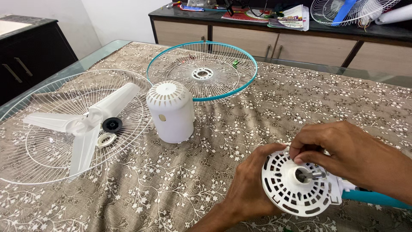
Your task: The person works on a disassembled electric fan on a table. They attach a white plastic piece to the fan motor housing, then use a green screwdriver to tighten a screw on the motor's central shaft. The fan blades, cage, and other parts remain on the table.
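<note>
From the head camera, looking down: my left hand (253, 184) cups the white slotted fan motor housing (296, 182) from its left edge, fingers wrapped behind the disc, so that hand is closed on it. The housing sits near me at the right of the table, face tilted up, with the metal shaft (312, 175) sticking out of its middle and a teal neck (373, 198) running off to the right. My right hand (343, 152) comes over the top, thumb and forefinger pinched narrow on the housing's face just above the shaft; what small part they pinch, I cannot tell.

To do this well, I judge I should keep the left hand firm so the disc does not spin, and work the right fingertips squarely rather than at a slant.

Farther left on the floral tablecloth (171, 189) stands the white motor cover (171, 111), upright. Beyond it lies the teal-rimmed grille (201, 71), and at far left a white grille (38, 167) holds the three-blade fan blade (86, 122), a black nut (112, 125) and a white ring (106, 139). A cabinet (279, 41) lines the far wall.
</note>
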